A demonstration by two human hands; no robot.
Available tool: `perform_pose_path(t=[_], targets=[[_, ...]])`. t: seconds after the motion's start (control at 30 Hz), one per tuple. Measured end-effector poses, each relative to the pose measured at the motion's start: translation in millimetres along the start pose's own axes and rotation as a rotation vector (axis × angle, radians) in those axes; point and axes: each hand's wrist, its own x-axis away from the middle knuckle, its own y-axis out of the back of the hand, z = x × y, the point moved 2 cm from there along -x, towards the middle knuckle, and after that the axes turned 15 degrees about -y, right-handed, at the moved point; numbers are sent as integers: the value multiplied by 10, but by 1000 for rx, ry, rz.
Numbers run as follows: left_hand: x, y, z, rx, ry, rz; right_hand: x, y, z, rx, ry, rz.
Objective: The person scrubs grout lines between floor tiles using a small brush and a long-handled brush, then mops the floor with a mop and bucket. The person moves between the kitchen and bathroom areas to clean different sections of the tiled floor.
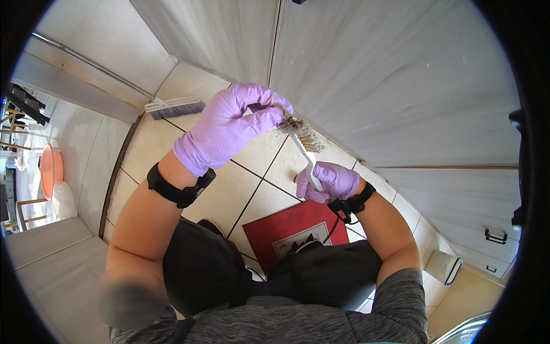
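My right hand (328,180), in a purple glove, grips the white plastic handle of a small brush (308,161). The brush's light bristles point up and to the right, with gray matted fluff (294,125) caught at the tip end. My left hand (238,122), gloved the same way, pinches that fluff between thumb and fingers. Below the brush lie beige floor tiles (262,150) with dark joints and some crumbs. A broom head (176,107) with gray bristles rests on the floor beyond my left hand.
Gray cabinet panels (399,86) rise in front and to the right. A red mat (266,228) lies near my feet. A white bin (442,267) stands at the right. Through a doorway at the left are an orange basin (51,172) and wooden-framed furniture.
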Motion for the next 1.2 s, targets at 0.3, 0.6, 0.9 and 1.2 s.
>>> perform_pose_path(t=[0.3, 0.6, 0.9, 1.2], targets=[[36, 78, 123, -84, 174, -249, -118, 115, -121, -86, 66, -93], [221, 411, 700, -19, 461, -404, -214, 311, -233, 285, 1, -975], [651, 905, 975, -548, 715, -263, 283, 1172, -1406, 657, -596, -1238], [907, 1138, 764, -521, 822, -329, 423, 1628, -1913, 849, -606, -1160]])
